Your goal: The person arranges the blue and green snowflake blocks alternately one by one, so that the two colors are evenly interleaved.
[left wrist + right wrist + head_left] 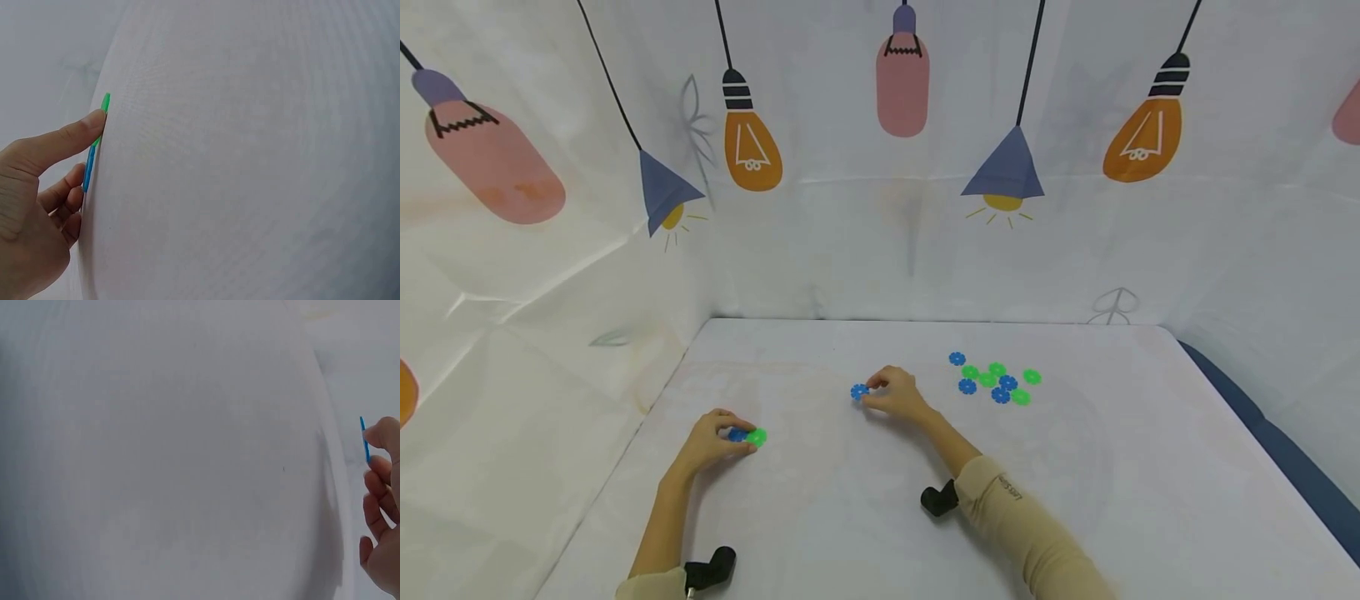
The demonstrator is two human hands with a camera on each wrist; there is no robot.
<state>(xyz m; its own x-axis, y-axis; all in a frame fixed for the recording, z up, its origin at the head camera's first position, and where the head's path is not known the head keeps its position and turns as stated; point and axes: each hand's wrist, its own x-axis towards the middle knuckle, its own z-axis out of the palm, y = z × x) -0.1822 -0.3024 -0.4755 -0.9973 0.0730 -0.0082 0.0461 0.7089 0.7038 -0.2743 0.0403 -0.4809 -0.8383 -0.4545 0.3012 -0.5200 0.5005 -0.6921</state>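
On the left of the table, my left hand (713,440) pinches a green notched disc (757,437) between thumb and fingers. A blue notched disc (737,435) adjoins the green one, partly covered by the fingers. Seen edge-on in the left wrist view, the green disc (105,102) and the blue disc (89,169) form one line. My right hand (897,395), farther back near the middle, pinches a single blue notched disc (859,392) by its edge. That blue disc (365,440) appears as a thin strip between thumb and fingertip in the right wrist view.
Several loose blue and green discs (997,369) lie scattered at the back right of the white table (850,517). A white cloth (850,242) printed with lamps hangs behind the table. Black wrist-camera mounts (940,500) stick out at both sleeves.
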